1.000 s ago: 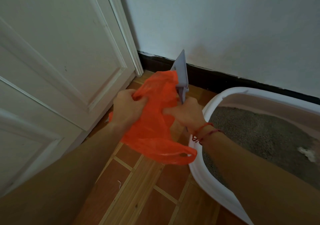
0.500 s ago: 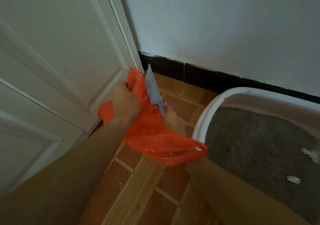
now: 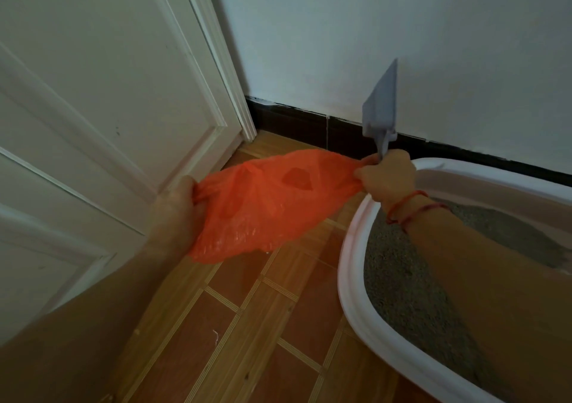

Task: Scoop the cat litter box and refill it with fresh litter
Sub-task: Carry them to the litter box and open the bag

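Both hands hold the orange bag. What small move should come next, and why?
Probably pull the thin orange plastic bag open at its mouth. The left hand and right hand stretch it taut between them, and the right hand also grips the grey plastic scoop pointing up, so no waste can go in yet.

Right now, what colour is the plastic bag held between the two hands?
Orange; the plastic bag shows best in the head view, the only one.

Floor (image 3: 247,340): brown tiles edged with wood-grain strips. White litter box (image 3: 349,294) is set directly on it.
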